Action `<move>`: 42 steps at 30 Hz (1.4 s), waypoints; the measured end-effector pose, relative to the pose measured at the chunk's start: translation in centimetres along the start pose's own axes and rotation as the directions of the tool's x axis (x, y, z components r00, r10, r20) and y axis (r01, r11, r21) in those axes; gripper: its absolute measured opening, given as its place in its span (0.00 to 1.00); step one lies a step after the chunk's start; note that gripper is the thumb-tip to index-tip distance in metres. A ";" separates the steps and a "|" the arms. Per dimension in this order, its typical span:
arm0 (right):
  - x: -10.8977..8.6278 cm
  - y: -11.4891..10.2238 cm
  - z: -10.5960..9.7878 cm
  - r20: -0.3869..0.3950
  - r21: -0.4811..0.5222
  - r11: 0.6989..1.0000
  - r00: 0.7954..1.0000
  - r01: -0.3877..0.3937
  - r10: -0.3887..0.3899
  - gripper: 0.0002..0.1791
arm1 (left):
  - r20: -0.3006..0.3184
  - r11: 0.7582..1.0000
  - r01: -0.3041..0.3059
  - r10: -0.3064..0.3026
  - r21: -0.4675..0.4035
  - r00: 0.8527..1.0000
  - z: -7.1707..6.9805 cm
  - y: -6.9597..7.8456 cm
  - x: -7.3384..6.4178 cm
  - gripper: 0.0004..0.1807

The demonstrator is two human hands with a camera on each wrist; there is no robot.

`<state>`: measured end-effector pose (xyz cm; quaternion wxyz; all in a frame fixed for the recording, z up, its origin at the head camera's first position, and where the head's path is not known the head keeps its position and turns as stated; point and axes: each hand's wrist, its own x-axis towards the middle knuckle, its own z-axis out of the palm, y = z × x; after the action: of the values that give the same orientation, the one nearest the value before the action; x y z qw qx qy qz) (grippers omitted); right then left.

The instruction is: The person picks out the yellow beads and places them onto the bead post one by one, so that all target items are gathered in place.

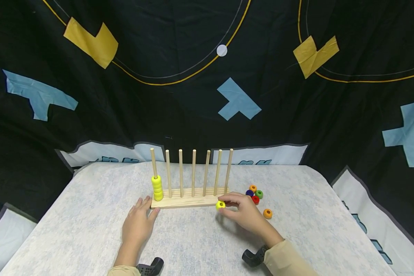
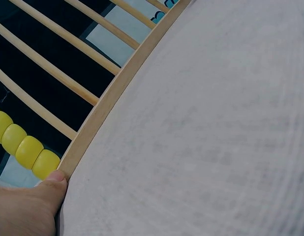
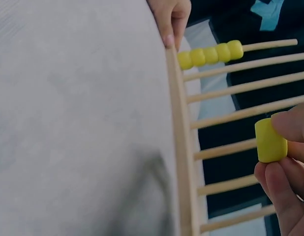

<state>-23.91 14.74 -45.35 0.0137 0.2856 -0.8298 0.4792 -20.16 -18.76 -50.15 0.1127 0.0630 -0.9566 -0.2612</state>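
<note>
A wooden peg rack (image 1: 189,202) with a row of upright pegs stands on the table. Several yellow beads (image 1: 157,188) are stacked on its leftmost peg. At the rack's left end my left hand (image 1: 137,224) holds the base, its thumb (image 2: 54,183) against the front edge and its fingers by the end. My right hand (image 1: 243,212) pinches one yellow bead (image 3: 271,140) between thumb and fingers, in front of the rack's right end. The bead's hole shows in the head view, and it is apart from the pegs.
Right of the rack lie loose beads: an orange bead (image 1: 253,188), a green bead (image 1: 259,194), a dark blue bead (image 1: 249,193) and a red bead (image 1: 255,200) in a cluster. Another orange bead (image 1: 267,213) sits nearer, beside the right wrist. A black curtain (image 1: 179,115) hangs behind the table.
</note>
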 end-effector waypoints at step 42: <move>13.4 -12.0 -1.4 -0.076 -0.225 0.948 0.966 0.225 -0.247 0.20 | -0.003 1.000 -0.008 0.008 -0.003 1.000 0.4 -0.6 0.3 0.33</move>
<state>-29.66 5.16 -31.16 0.1447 0.3546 -0.8347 0.3958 -20.54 -19.11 -50.77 0.1153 0.0591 -0.9563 -0.2622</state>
